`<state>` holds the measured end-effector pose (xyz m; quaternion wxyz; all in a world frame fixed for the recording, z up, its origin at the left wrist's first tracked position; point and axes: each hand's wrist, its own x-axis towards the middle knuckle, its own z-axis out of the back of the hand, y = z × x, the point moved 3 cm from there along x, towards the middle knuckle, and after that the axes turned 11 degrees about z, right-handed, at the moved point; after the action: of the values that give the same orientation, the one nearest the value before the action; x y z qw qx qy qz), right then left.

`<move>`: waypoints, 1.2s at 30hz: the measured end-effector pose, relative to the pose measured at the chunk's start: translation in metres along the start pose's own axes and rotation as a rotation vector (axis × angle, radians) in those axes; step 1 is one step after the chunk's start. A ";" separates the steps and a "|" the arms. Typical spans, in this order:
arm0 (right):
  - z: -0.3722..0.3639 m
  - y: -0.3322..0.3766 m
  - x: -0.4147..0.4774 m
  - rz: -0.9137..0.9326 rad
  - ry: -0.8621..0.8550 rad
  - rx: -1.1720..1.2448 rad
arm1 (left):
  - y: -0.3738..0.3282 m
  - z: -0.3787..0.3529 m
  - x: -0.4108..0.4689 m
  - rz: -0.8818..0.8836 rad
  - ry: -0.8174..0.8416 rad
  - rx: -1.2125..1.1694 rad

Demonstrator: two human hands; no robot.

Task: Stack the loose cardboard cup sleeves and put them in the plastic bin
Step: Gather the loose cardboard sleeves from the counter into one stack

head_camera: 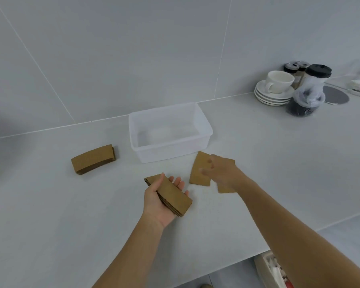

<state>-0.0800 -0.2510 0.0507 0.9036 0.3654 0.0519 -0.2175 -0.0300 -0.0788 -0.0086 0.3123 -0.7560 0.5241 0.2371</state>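
My left hand (157, 202) holds a small stack of brown cardboard sleeves (170, 195), thumb on top and fingers under it, a little above the counter. My right hand (220, 173) is blurred and hovers with spread fingers over two loose sleeves on the counter: one flat sleeve (197, 173) at its fingertips and another sleeve (224, 189) mostly hidden under the wrist. Whether the fingers touch them I cannot tell. A separate stack of sleeves (94, 161) lies to the left. The clear plastic bin (204, 123) stands behind, with nothing inside.
A white cup (279, 81) on stacked saucers (266, 96), a clear jar with a black lid (312, 88) and shakers crowd the back right corner. The counter's front edge runs diagonally at lower right, with an open drawer (272, 269) below it.
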 end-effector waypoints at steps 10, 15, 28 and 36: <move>-0.040 -0.067 -0.019 -0.166 -0.309 -0.396 | 0.002 0.000 0.000 -0.004 -0.040 0.022; -0.040 -0.062 -0.018 -0.165 -0.330 -0.429 | 0.007 -0.001 0.003 0.009 -0.040 0.023; 0.033 -0.050 -0.013 -0.314 -0.299 0.263 | 0.009 -0.013 0.011 0.029 0.034 0.006; 0.001 0.011 -0.034 0.148 -0.409 0.390 | 0.008 -0.017 0.016 -0.006 0.111 -0.025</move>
<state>-0.1061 -0.2327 0.0675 0.8214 0.4836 -0.2007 -0.2262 -0.0317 -0.1031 -0.0092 0.2742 -0.7734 0.5352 0.2004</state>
